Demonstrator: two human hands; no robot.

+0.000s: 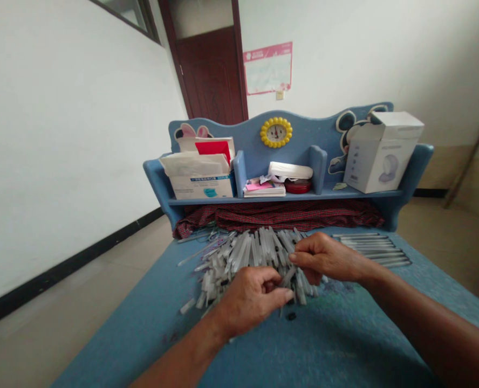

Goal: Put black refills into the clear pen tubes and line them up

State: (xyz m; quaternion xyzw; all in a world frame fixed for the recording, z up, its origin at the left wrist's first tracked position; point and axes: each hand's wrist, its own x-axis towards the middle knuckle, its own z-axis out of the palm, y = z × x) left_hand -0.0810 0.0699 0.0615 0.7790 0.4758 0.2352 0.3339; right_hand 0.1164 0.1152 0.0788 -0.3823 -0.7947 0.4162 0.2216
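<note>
A heap of translucent plastic pen caps and tubes (pixel 243 253) lies on the blue desk (pixel 304 350), with a few small black pieces among them. My left hand (pixel 250 299) hovers over the heap's near edge, fingers curled and thumb pressed toward them. Just above and to the right, my right hand (pixel 320 256) is closed in a pinch. A translucent tube (pixel 289 276) shows between the hands; which hand grips it, if either, I cannot tell. One black piece (pixel 291 316) lies alone in front of my left thumb. Pens (pixel 373 250) rest in a row beyond my right wrist.
A blue shelf (pixel 264 200) closes off the desk's back, carrying a mask box (pixel 201 186), papers, a red round case (pixel 298 186) and a white carton (pixel 383 153). Folded checked cloth (pixel 280 215) lies beneath it. A yellow flower clock (pixel 276 132) is fixed to the backboard.
</note>
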